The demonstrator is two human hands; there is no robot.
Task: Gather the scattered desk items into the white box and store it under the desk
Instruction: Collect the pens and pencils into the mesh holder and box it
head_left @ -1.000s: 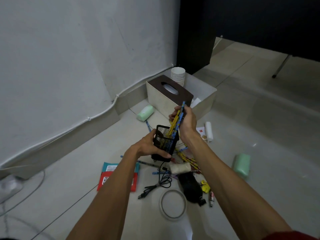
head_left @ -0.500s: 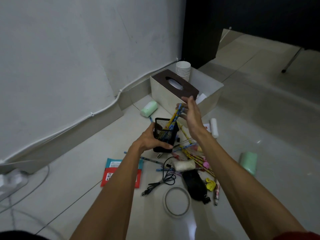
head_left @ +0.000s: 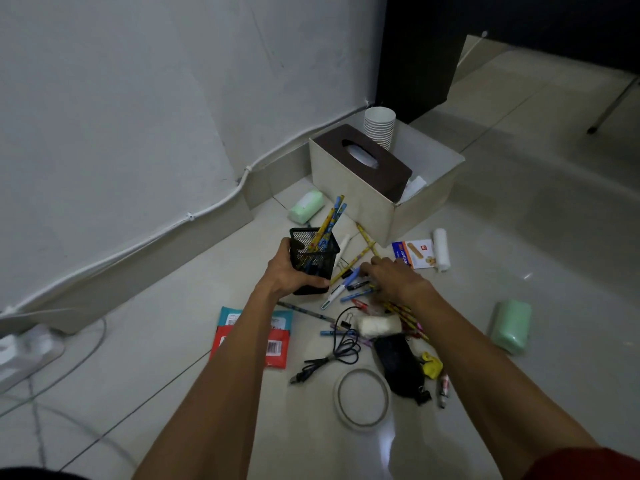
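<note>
My left hand (head_left: 290, 274) grips a black mesh pen holder (head_left: 314, 251) just above the floor, with several yellow and blue pencils (head_left: 329, 219) standing in it. My right hand (head_left: 394, 279) is lowered, palm down, onto a pile of pens and pencils (head_left: 353, 285) on the floor, fingers spread over them. Beyond stands the white box (head_left: 356, 189), holding a brown tissue box (head_left: 367, 157) and a stack of paper cups (head_left: 379, 126).
Scattered on the floor are two green packs (head_left: 306, 206) (head_left: 511, 326), a plaster box (head_left: 412, 253), a white roll (head_left: 441, 249), a tape ring (head_left: 362, 398), a black cable (head_left: 332, 355), a black pouch (head_left: 398, 364), red and teal packets (head_left: 277, 348). A power strip (head_left: 24, 351) lies left by the wall.
My right hand let go of the pencils in the holder and dropped to the pile of pens on the floor. The left hand lowered the holder slightly.
</note>
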